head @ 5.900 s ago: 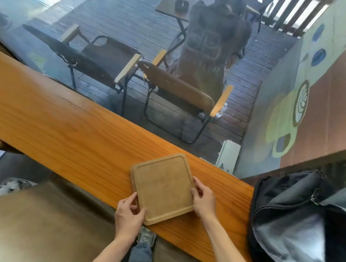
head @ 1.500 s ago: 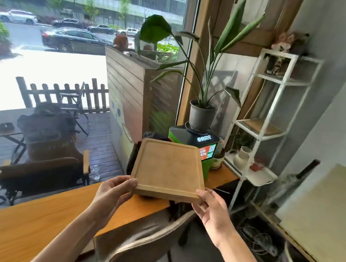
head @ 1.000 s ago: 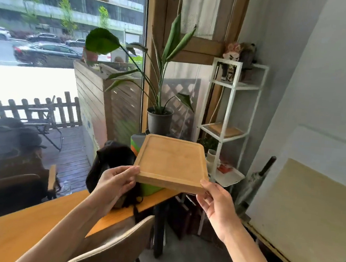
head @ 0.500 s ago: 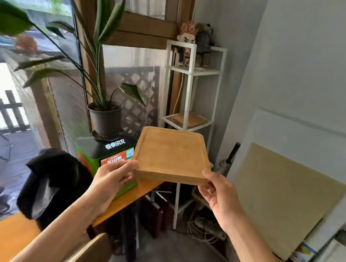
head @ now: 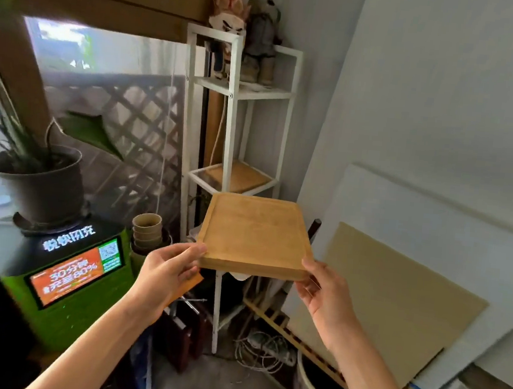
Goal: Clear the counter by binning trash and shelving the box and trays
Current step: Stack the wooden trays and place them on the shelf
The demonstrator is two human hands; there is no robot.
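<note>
A square wooden tray (head: 254, 231) is held level in the air in front of me. My left hand (head: 168, 272) grips its near left corner, and my right hand (head: 322, 290) grips its near right corner. Just behind it stands a white metal shelf unit (head: 229, 147). Another wooden tray (head: 241, 176) lies on the shelf's middle level, a little above and beyond the tray in my hands.
Two plush figures (head: 244, 33) sit on the shelf's top level. Left of the shelf are stacked paper cups (head: 146, 234), a green kiosk (head: 68, 276) and a potted plant (head: 40, 186). Boards (head: 396, 295) lean on the right wall. Cables (head: 262, 348) and a bucket (head: 318, 385) lie on the floor.
Both hands lifted the tray off the counter and carried it to the right. The view has swung from the window to the white shelf, which is now closer.
</note>
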